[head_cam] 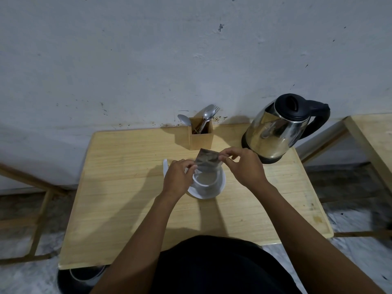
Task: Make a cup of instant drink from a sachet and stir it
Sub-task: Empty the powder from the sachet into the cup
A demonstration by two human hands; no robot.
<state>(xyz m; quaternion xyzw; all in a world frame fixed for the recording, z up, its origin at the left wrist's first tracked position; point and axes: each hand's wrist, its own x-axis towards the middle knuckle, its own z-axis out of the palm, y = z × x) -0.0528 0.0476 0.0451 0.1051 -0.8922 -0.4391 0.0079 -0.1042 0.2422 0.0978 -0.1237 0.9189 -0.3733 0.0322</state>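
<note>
Left hand (178, 179) and right hand (244, 166) pinching sachet (209, 161), above cup (206, 184)

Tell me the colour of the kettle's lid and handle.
Black, on a shiny steel body. The kettle shows clearly in the head view, at the table's far right corner.

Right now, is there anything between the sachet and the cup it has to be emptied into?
Nothing visible. Both the left hand and right hand hold the sachet directly over the open white cup, which stands on its saucer with its mouth uncovered.
</note>
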